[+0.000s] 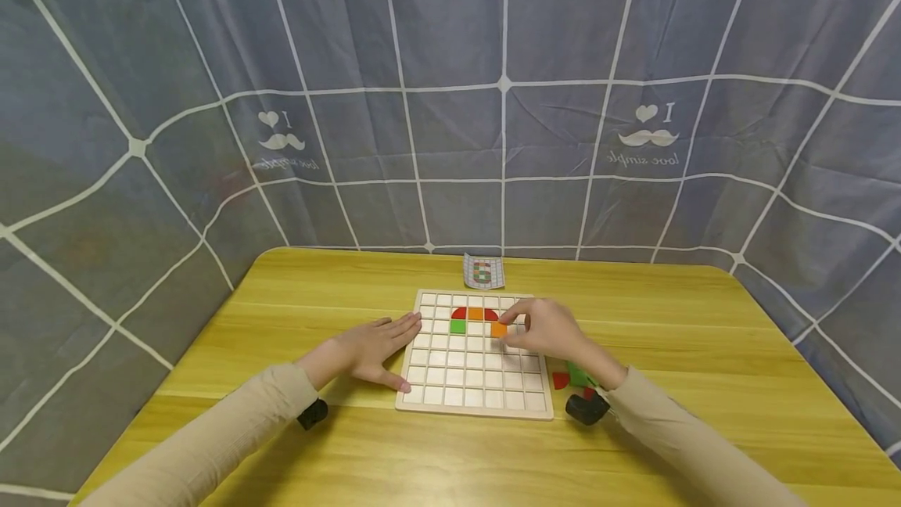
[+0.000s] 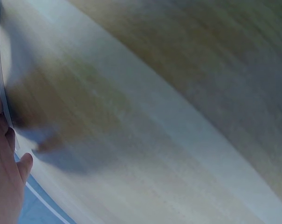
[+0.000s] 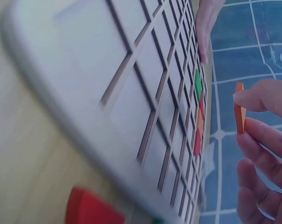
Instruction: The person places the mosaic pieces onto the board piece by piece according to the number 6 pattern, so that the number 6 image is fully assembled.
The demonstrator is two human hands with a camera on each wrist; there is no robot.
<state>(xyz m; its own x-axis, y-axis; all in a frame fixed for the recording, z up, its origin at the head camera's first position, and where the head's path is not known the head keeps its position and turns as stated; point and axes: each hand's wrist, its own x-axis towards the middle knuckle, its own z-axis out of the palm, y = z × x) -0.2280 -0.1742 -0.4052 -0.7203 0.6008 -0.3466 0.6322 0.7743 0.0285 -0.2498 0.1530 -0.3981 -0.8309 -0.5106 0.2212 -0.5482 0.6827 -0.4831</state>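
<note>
1. Right hand (image 1: 547, 329) pinches an orange tile (image 1: 498, 330) between thumb and finger above the board (image 1: 475, 412), probably for fine control.
2. Left hand (image 1: 376, 346), thumb spread wide, touches the board's edge, seemingly steadying it.
3. Picture card (image 1: 483, 271) lies beyond, presumably for viewing.

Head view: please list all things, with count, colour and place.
wooden grid board: 1, pale, in the middle
rounded tiles: 2, red, on the board
square tiles: 2, one orange, one green, on the board
held tile: 1, orange, in the right hand
loose tiles: count unclear, red and green, right of board
pattern card: 1, multicoloured, beyond the board
table: 1, yellow, under the board
grid-printed curtain: count unclear, grey-blue and white, behind the table
wrist devices: 2, black, at the wrists
sleeves: 2, beige, on both arms
left hand: 1, on the board's left edge
right hand: 1, over the board
</note>
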